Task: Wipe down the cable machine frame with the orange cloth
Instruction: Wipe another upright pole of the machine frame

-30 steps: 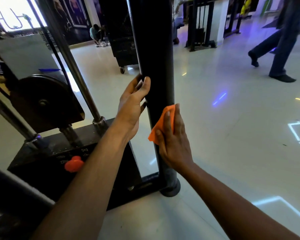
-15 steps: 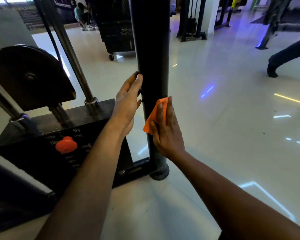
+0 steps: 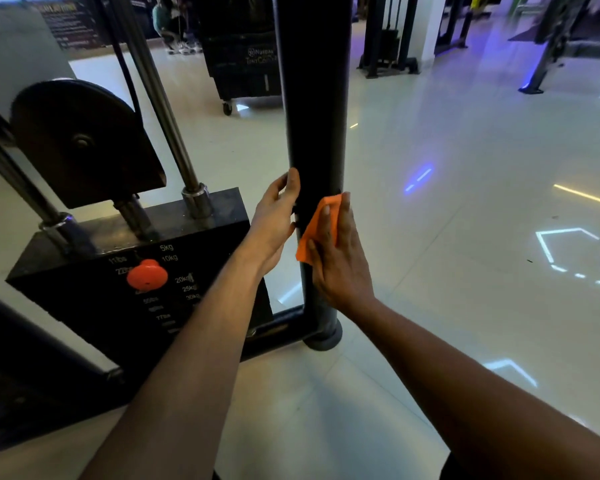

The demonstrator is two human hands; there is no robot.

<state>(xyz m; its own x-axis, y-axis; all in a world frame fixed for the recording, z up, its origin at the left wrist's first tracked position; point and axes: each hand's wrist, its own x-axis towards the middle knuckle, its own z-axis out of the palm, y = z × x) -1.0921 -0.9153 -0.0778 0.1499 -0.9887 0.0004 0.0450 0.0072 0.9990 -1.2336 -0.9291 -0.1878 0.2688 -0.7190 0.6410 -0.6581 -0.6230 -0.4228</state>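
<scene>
Right hand (image 3: 338, 258) lies flat with fingers straight, pressing the orange cloth (image 3: 321, 225) against the lower front of the black upright post (image 3: 314, 98), a little above its foot; the open palm spreads pressure over the cloth. Left hand (image 3: 274, 220), fingers loosely extended and holding nothing, touches the post's left edge, likely as a brace. Weight stack (image 3: 125, 258) stands just beside.

Glossy pale floor tiles (image 3: 465, 209) spread out beyond the right hand (image 3: 340, 258), catching a blue light patch (image 3: 419, 176) and thin white and yellow streaks. Past the left hand (image 3: 274, 220), a black wheeled cart (image 3: 243, 67) stands further back, with a person crouching (image 3: 168, 24) behind it. Dark gym machines (image 3: 388, 36) and a white pillar (image 3: 426, 26) line the far side.
</scene>
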